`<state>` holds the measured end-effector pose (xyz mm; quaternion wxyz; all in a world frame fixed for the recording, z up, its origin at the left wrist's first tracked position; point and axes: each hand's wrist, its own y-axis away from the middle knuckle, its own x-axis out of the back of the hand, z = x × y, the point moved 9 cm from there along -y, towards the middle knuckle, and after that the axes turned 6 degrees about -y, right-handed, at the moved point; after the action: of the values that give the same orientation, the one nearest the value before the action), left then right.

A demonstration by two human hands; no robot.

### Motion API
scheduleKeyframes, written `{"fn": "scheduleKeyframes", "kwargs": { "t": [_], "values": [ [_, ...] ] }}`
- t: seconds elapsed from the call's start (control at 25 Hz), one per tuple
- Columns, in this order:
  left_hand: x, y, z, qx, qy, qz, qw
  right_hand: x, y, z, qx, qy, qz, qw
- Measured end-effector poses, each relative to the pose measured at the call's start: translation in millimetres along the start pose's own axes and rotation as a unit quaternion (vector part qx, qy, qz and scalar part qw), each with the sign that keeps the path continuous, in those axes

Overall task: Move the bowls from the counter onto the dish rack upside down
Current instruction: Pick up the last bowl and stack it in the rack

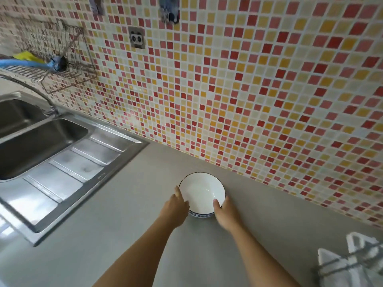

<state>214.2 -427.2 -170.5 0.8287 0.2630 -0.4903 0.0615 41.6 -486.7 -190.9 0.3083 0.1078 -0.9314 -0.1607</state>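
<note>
A white bowl (200,191) with a dark rim and blue pattern on its outside stands upright on the grey counter (128,230), close to the tiled wall. My left hand (176,208) grips its left side, fingers along the rim. My right hand (224,212) holds its right side, thumb over the rim into the bowl. A white and grey wire rack (352,264) shows partly at the bottom right corner, with white pieces in it.
A steel double sink (37,146) with a ribbed draining board (68,175) fills the left. A curved tap (41,96) rises behind it. A wire wall basket (62,65) holds a blue brush and a yellow cloth. A socket (136,39) sits in the mosaic wall.
</note>
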Motion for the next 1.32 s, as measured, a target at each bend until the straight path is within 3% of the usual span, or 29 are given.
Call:
{"fn": "scheduleKeyframes", "kwargs": {
  "t": [0.2,0.48,0.64,0.92,1.0,1.32],
  "values": [
    [1.8,1.0,0.1,0.021,0.074,0.003,0.997,-8.4,5.1,6.7,-0.030,-0.095,-0.037,0.994],
    [61.2,66.2,16.3,-0.026,0.170,0.110,0.979,28.2,75.2,-32.1,0.088,-0.177,0.004,0.980],
    [100.9,141.0,20.6,-0.097,0.311,0.143,0.935,52.2,142.0,-61.3,0.166,-0.258,0.008,0.952],
    [135.4,303.4,25.2,-0.175,0.520,0.123,0.827,97.0,307.7,-90.2,0.229,-0.353,0.003,0.907],
    [148.8,343.0,32.5,-0.202,0.543,0.133,0.804,112.9,344.2,-96.0,0.246,-0.362,0.010,0.899],
    [191.4,474.8,121.2,-0.332,0.519,0.111,0.780,235.7,472.4,-114.3,0.381,-0.375,0.122,0.836]
  ]
}}
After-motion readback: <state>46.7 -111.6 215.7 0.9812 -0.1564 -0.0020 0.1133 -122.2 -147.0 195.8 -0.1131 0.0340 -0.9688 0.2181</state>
